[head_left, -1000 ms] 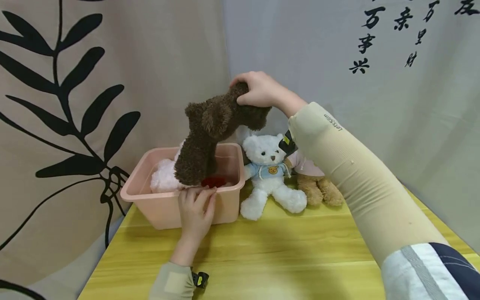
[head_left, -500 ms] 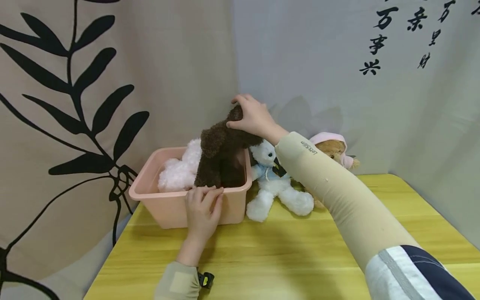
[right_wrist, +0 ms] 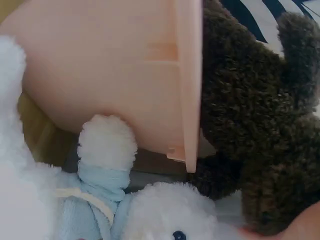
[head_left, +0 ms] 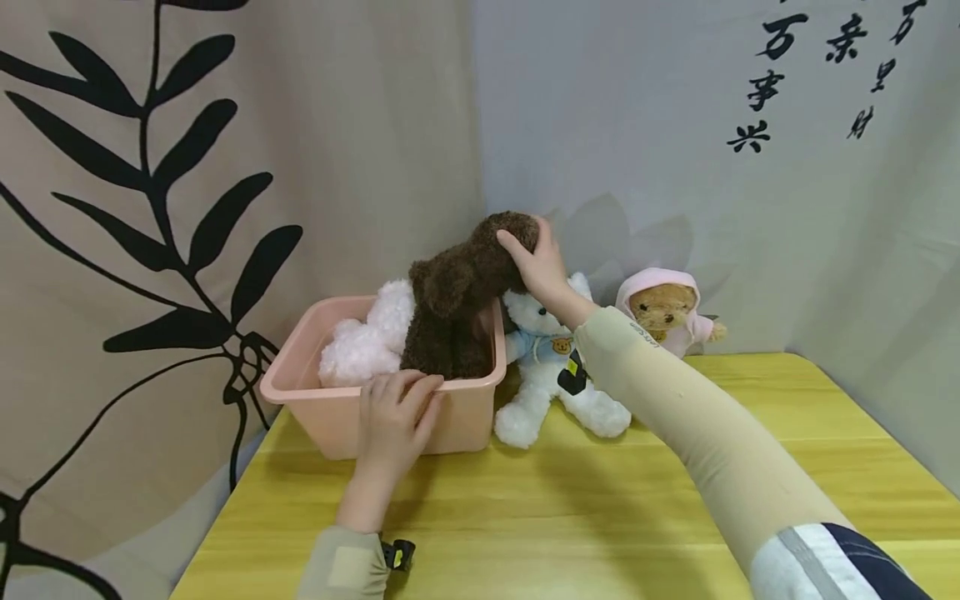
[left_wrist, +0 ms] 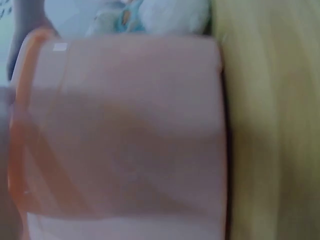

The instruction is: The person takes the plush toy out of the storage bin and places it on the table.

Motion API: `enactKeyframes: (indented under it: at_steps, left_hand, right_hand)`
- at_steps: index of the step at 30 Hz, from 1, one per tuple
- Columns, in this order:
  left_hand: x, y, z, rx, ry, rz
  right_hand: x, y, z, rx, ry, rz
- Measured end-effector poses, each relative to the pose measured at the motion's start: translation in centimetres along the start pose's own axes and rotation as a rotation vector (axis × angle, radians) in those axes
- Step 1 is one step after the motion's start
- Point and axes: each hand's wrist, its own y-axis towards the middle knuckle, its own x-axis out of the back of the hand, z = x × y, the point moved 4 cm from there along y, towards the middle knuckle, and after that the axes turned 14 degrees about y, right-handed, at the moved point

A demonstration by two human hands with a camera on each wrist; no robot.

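A dark brown plush toy (head_left: 461, 283) leans in the right part of a pink plastic tub (head_left: 315, 417), its upper end sticking out above the rim. My right hand (head_left: 547, 271) holds that upper end, thumb in front and fingers mostly hidden behind it. In the right wrist view the brown plush toy (right_wrist: 250, 95) lies against the tub's rim (right_wrist: 189, 100). My left hand (head_left: 397, 421) grips the tub's front rim, fingers bent over the edge. White fluffy plush (head_left: 363, 342) fills the tub's left part.
A white teddy bear (head_left: 525, 408) in a light blue hoodie sits right of the tub, partly behind my right wrist. Farther right sits a light brown bear (head_left: 663, 307) in a pink hood. All stand on a yellow wooden table (head_left: 540, 517) before a curtain (head_left: 390, 125).
The brown plush toy has come down into the tub. My right hand has lowered with it and shifted to its right side. The left hand has stayed on the rim.
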Motion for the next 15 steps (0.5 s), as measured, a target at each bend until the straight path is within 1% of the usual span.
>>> enactKeyframes:
  at_steps: [1, 3, 6, 8, 10, 12, 15]
  left_hand:
    - [0.3, -0.1, 0.5, 0.004, 0.004, 0.013]
    - [1.0, -0.2, 1.9, 0.035, 0.001, 0.048]
    - [2.1, -0.5, 4.1, 0.104, 0.004, 0.108]
    - [2.6, -0.7, 5.3, 0.155, 0.013, 0.161]
    - [2.9, -0.9, 6.0, 0.182, 0.038, 0.196]
    - [2.8, -1.1, 6.4, 0.194, 0.051, 0.219]
    - [2.6, -1.3, 6.4, 0.197, 0.053, 0.209]
  right_hand:
    - [-0.3, -0.1, 0.0, 0.032, -0.002, 0.024]
    - [-0.9, -0.4, 0.3, 0.122, -0.035, 0.074]
    - [-1.9, -0.5, 0.8, 0.268, -0.146, 0.14]
    - [-2.4, -0.4, 1.1, 0.335, -0.234, 0.157]
    - [-2.8, -0.1, 1.3, 0.38, -0.319, 0.159]
    - [-2.8, 0.3, 1.4, 0.402, -0.391, 0.139]
    - [-2.6, 0.8, 1.5, 0.415, -0.434, 0.111]
